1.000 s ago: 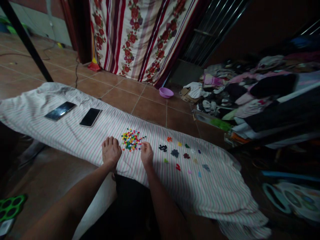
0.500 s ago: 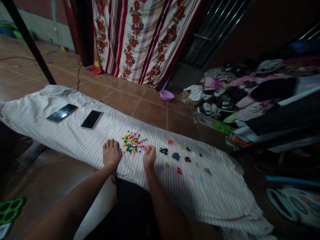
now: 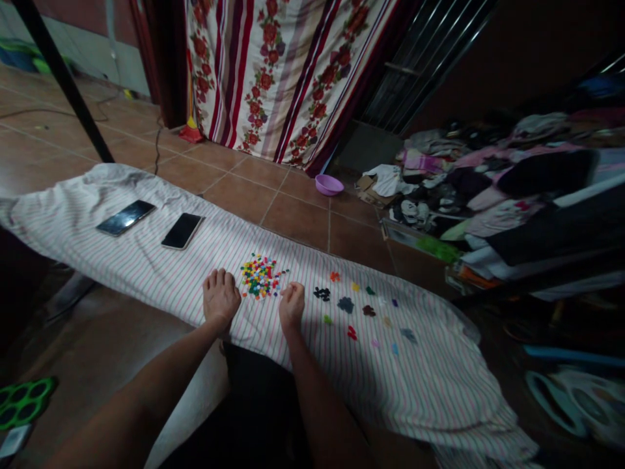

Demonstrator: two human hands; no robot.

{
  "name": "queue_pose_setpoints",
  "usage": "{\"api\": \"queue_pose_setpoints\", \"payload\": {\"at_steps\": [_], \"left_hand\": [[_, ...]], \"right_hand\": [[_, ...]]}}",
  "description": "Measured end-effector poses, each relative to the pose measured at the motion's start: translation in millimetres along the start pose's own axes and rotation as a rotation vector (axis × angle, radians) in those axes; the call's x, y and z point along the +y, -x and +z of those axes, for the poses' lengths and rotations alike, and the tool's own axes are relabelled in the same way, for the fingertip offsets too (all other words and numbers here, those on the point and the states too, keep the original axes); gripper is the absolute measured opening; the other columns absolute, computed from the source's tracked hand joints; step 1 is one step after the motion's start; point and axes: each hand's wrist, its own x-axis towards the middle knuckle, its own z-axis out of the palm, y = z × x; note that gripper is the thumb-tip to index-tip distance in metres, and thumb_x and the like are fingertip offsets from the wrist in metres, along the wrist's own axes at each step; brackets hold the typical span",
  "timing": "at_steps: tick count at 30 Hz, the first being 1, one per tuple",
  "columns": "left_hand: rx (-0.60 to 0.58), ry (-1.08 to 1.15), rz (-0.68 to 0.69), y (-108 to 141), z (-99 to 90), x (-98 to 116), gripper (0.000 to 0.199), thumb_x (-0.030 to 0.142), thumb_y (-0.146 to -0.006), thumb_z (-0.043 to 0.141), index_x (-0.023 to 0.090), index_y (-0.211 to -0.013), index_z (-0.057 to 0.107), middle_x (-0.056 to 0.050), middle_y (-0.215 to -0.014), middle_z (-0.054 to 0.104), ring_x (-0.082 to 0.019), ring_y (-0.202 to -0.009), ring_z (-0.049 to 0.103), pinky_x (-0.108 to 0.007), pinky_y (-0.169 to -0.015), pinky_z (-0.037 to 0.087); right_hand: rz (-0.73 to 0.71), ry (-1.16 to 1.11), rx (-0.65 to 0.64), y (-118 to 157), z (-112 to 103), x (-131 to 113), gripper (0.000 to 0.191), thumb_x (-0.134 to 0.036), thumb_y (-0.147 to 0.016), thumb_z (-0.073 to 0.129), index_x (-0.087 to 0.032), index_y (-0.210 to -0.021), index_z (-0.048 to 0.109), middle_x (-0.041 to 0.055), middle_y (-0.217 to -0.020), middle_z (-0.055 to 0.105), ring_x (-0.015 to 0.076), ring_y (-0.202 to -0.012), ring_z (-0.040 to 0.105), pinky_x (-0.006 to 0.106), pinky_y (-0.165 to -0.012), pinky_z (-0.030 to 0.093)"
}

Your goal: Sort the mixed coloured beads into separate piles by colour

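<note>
A mixed heap of tiny colourful pieces (image 3: pixel 261 275), like beads, lies on a striped cloth (image 3: pixel 430 384). Just left of the heap, my left hand (image 3: pixel 221 299) rests palm down and flat on the cloth. On the heap's right side my right hand (image 3: pixel 291 303) is closed, thumb against curled fingers; whatever it may hold is too small to name. Farther right are small single-colour groups, among them black pieces (image 3: pixel 321 294), dark grey pieces (image 3: pixel 346 305), orange pieces (image 3: pixel 334 277), brown pieces (image 3: pixel 368 311) and red pieces (image 3: pixel 352 333).
Two phones lie at the left of the cloth, one shiny phone (image 3: pixel 125 217) and one dark phone (image 3: pixel 182 231). Beyond the cloth, a purple basin (image 3: pixel 329 185) stands on the tiled floor before a floral curtain (image 3: pixel 273 78). Piled clothes (image 3: pixel 488 176) fill the right side.
The view has shifted slightly, moving the scene a little to the right. Both hands keep nearly the same places beside the heap, and the right one stays closed.
</note>
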Motion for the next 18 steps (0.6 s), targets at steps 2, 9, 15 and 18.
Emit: {"api": "queue_pose_setpoints", "payload": {"at_steps": [2, 9, 15, 18], "left_hand": [[0.007, 0.0, 0.003, 0.2, 1.2, -0.5, 0.029, 0.022, -0.085, 0.043, 0.014, -0.106, 0.061, -0.017, -0.13, 0.058, -0.035, -0.126, 0.046, -0.049, -0.102, 0.036], [0.009, 0.015, -0.005, 0.8, 2.5, -1.5, 0.029, 0.022, -0.084, 0.044, 0.015, -0.106, 0.061, -0.016, -0.129, 0.059, -0.035, -0.127, 0.046, -0.049, -0.102, 0.035], [-0.003, 0.027, -0.014, 0.5, -1.8, 0.8, 0.028, 0.021, -0.084, 0.043, 0.015, -0.105, 0.061, -0.017, -0.129, 0.059, -0.034, -0.126, 0.046, -0.049, -0.102, 0.036], [0.002, 0.019, -0.017, 0.5, -2.7, 1.6, 0.028, 0.021, -0.084, 0.043, 0.015, -0.105, 0.061, -0.016, -0.129, 0.059, -0.033, -0.126, 0.046, -0.049, -0.102, 0.036]], "right_hand": [[0.029, -0.041, -0.028, 0.0, -0.4, -3.5, 0.026, -0.041, -0.096, 0.032, -0.021, -0.093, 0.047, 0.0058, -0.074, 0.065, 0.0191, -0.067, 0.065, 0.035, -0.072, 0.052], [0.149, -0.218, -0.134, -1.2, -3.9, -12.9, 0.03, -0.048, -0.096, 0.033, -0.021, -0.092, 0.046, 0.0053, -0.078, 0.069, 0.0157, -0.056, 0.064, 0.027, -0.054, 0.05], [0.127, -0.089, -0.074, -1.2, -4.4, -6.5, 0.03, -0.046, -0.096, 0.033, -0.021, -0.093, 0.049, 0.0009, -0.064, 0.065, 0.0178, -0.059, 0.064, 0.029, -0.062, 0.048], [0.083, -0.046, -0.071, -1.1, -2.7, -1.3, 0.028, -0.043, -0.097, 0.033, -0.021, -0.097, 0.05, 0.0014, -0.067, 0.067, 0.0179, -0.06, 0.065, 0.029, -0.063, 0.048]]}}
